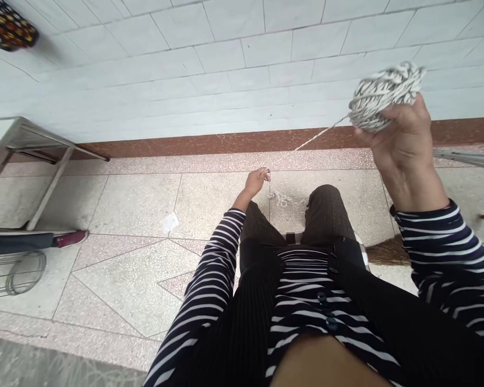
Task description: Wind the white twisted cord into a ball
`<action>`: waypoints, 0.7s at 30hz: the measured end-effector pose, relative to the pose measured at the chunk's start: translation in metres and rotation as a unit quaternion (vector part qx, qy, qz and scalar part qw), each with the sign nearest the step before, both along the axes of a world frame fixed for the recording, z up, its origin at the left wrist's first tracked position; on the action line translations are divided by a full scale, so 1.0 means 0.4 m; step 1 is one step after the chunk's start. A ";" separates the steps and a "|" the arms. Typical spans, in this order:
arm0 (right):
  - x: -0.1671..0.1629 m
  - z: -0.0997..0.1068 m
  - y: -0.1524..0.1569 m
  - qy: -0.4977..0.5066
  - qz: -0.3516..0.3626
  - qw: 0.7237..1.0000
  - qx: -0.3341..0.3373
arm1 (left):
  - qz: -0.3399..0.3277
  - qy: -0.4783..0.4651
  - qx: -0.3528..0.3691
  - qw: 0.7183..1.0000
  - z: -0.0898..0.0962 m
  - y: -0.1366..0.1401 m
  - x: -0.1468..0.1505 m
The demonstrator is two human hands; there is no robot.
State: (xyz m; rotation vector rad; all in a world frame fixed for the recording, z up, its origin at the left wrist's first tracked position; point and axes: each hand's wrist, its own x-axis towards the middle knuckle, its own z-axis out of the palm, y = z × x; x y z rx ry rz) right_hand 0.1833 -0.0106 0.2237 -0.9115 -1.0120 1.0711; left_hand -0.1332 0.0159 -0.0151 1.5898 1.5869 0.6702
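Note:
A thick ball of white-and-dark twisted yarn (383,97) is gripped in my right hand (405,142), raised at the right in front of the tiled wall. From the ball a single yarn strand (320,134) runs down and left, pulled fairly straight, to my left hand (258,181). That hand is closed in a pinch around the strand, low over the floor near my knee. Below its fingers dangles a loose, curly length of yarn (282,200), lying about between my knees.
A metal-legged table (60,172) stands at the left, with another person's shoe (71,238) and a wire rack (26,271) by it. A scrap of white paper (170,222) lies on the floor. A broom (387,252) is at my right, and a patterned bag (10,27) hangs upper left.

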 end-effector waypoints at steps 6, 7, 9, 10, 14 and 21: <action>-0.052 -0.012 -0.062 -0.045 0.085 0.995 -0.037 | -0.070 0.042 -0.004 0.997 0.051 0.028 0.072; -0.062 -0.016 -0.055 -0.043 0.105 0.992 -0.049 | -0.098 -0.011 0.004 0.995 0.066 0.027 0.104; -0.080 -0.029 -0.030 -0.033 0.130 0.988 -0.073 | -0.144 -0.133 0.024 0.980 0.107 0.020 0.167; -0.088 -0.038 -0.015 -0.027 0.137 0.987 -0.081 | -0.157 -0.186 0.037 0.969 0.133 0.017 0.195; -0.109 -0.072 0.023 -0.029 0.151 0.984 -0.089 | -0.146 -0.261 0.116 0.947 0.234 0.011 0.248; -0.084 -0.034 0.012 0.014 0.073 0.995 -0.066 | -0.111 -0.141 0.112 0.977 0.198 -0.029 0.165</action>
